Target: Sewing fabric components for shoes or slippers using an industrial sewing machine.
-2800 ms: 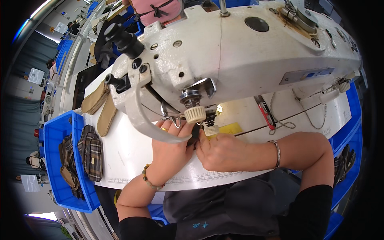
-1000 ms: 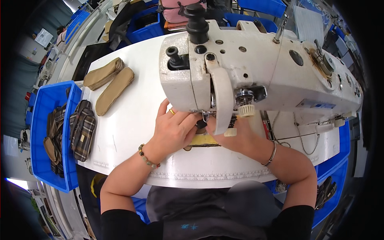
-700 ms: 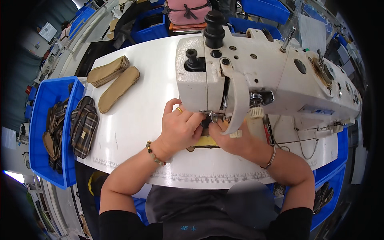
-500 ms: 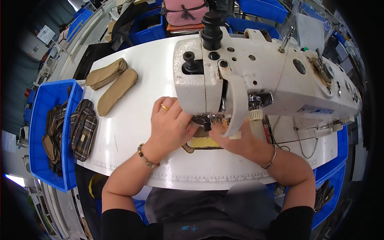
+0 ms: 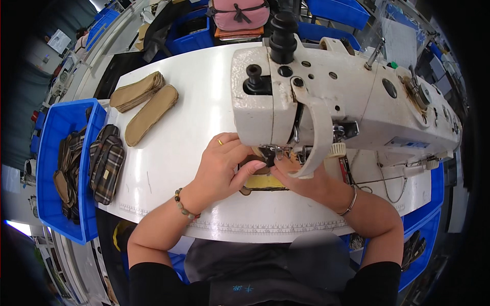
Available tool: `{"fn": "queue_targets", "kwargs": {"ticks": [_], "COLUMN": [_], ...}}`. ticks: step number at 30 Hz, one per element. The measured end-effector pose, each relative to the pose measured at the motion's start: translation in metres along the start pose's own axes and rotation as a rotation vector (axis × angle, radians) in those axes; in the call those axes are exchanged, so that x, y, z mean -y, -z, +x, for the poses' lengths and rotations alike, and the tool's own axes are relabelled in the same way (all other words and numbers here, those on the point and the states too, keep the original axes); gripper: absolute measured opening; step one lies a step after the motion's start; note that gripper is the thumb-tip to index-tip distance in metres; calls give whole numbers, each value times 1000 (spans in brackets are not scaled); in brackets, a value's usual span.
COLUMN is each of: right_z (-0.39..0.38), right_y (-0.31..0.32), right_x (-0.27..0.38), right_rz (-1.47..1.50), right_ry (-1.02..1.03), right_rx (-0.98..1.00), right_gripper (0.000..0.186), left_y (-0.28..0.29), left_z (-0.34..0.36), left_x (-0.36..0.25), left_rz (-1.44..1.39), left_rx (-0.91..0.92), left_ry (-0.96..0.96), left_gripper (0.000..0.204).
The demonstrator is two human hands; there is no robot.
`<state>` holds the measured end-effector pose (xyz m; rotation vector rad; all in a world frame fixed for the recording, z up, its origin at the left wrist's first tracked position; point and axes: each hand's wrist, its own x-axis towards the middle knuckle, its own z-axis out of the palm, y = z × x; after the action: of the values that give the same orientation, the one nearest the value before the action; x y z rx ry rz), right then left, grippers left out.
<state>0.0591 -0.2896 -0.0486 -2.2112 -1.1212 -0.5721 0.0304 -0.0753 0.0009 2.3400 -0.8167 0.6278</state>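
In the head view, the left hand [image 5: 218,171] and the right hand [image 5: 309,179] touch a dark fabric piece [image 5: 267,159] beneath the sewing machine [image 5: 352,97], toward the table's [image 5: 196,115] front edge, though whether their fingers [image 5: 238,153] clamp it, I cannot tell.

I took this for a sewing workshop. A big white sewing machine [image 5: 357,102], stained in places, reached across the worktop [image 5: 178,168] from its right side, and I could see a printed measuring scale [image 5: 275,230] along the near edge. Tan fabric pieces [image 5: 137,93] lay toward the far left corner, some in a stack. At the left edge stood a blue bin [image 5: 87,224] of plaid and tan fabric goods, a plaid pouch [image 5: 108,166] against it. More blue bins [image 5: 194,43] stood beyond the far edge.
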Motion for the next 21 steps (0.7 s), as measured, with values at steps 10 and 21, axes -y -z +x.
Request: {"fn": "queue_targets", "kwargs": {"ticks": [10, 21], "right_z": [2, -6], "right_y": [6, -6], "right_x": [4, -1], "right_rz": [51, 205], "right_ry": [-20, -95], "right_rx": [-1, -13], "right_gripper": [5, 9], "left_y": [2, -4], "left_z": [-12, -3], "left_x": [-19, -20], "left_rz": [293, 249], "left_rx": [-31, 166], "left_ry": [-16, 43], "left_gripper": [20, 25]}}
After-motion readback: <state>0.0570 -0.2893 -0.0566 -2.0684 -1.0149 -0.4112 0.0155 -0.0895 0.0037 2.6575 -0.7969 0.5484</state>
